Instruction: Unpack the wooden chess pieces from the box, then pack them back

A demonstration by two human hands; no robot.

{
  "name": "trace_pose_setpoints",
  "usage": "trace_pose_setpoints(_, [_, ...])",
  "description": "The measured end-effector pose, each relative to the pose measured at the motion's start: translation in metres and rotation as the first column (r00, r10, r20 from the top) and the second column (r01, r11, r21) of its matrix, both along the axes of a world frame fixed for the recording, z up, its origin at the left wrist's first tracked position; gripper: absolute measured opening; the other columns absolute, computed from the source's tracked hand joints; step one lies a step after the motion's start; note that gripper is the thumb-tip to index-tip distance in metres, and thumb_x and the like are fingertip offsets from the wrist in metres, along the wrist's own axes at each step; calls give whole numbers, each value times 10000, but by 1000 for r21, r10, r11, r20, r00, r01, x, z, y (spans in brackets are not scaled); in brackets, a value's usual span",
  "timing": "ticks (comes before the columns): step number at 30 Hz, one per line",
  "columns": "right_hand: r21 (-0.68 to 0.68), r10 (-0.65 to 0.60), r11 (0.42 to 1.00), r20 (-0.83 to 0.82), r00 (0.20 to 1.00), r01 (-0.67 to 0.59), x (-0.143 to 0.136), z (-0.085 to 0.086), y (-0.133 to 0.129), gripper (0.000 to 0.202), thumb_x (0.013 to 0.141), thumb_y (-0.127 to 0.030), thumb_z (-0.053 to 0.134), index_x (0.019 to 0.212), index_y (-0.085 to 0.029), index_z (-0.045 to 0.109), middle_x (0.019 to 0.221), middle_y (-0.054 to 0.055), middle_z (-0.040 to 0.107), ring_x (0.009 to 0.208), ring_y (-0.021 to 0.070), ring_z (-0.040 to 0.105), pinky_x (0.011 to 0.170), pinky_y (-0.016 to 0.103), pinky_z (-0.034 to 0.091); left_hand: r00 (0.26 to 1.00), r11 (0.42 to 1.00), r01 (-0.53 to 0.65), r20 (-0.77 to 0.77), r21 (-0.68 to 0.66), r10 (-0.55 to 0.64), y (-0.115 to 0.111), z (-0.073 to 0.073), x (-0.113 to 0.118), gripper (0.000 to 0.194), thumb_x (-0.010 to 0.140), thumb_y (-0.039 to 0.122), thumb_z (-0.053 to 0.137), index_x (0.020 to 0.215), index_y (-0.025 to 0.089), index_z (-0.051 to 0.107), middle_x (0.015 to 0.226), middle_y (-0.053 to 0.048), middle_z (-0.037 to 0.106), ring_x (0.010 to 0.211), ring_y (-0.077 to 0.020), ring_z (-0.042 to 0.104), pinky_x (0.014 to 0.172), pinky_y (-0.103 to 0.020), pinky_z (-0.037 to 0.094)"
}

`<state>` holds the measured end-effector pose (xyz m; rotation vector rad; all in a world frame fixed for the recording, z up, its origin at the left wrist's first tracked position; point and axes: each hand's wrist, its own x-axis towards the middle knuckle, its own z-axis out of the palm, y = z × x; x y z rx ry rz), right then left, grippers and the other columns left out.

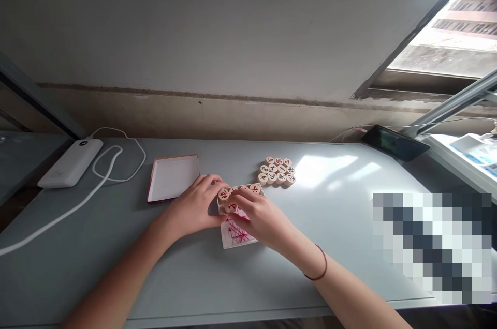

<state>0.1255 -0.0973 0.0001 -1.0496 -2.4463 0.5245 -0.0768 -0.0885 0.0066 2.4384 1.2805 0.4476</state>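
Here, nearest to us:
Hands: 2, both ours, meeting over the small box point(233, 236) at the middle of the table point(349, 215).
Right hand point(261, 219): a thin dark cord sits at its wrist; the fingers curl down onto the pieces in the box, and we cannot tell whether they pinch one.
Left hand point(196, 208): it cups the box's left side, fingertips touching the round piece point(223, 194) at the near-left corner; we read it as resting there, not clenched.
Box: 1, shallow and white, with a red line pattern on its bare front part; we see about 4 wooden discs in it, the rest hidden by the hands.
Lid point(173, 177): 1, lying open side up just left of the left hand, with a reddish rim.
Loose pieces point(277, 170): about 11 pale wooden discs in a tight cluster behind and right of the box, apart from it.
Writing: each disc bears 1 red character, too small for us to read.
Power bank point(70, 162): 1, white, far left, with a white cable point(116, 163) looping beside it.
Phone point(395, 142): 1, dark, leaning at the far right edge.
Surface: a smooth grey-blue tabletop with a bright patch of daylight.
Room: a plain pale wall behind and a window on the right.
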Motion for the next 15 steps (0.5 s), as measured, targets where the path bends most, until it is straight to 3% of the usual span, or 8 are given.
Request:
trace_pose_setpoints(4, [79, 1, 997, 141, 990, -12, -1, -5, 0, 64, 890, -176, 547, 937, -176, 591, 935, 77, 646, 747, 169, 621, 599, 264, 449, 1000, 999, -10, 1, -46, 10, -1, -7, -2, 623, 779, 342, 676, 1343, 256, 425, 1306, -79, 502, 1161, -257, 526, 901, -357, 494])
trace_pose_setpoints(10, [69, -25, 998, 297, 955, 4, -5, -11, -1, 66, 896, -166, 511, 913, -174, 574, 806, 54, 666, 591, 142, 589, 532, 253, 365, 999, 992, 13, 39, -128, -8, -2, -10, -2, 654, 803, 322, 640, 1398, 273, 372, 1370, -69, 476, 1165, -238, 551, 900, -319, 493])
trace_pose_setpoints(15, [-43, -1, 999, 225, 974, 11, -3, -1, -1, 122, 856, -123, 542, 953, -185, 584, 846, 47, 687, 640, 146, 614, 529, 238, 376, 999, 986, 22, 36, -166, -16, -4, -9, 4, 623, 784, 271, 640, 1365, 248, 417, 1347, -62, 503, 1191, -240, 530, 940, -326, 483])
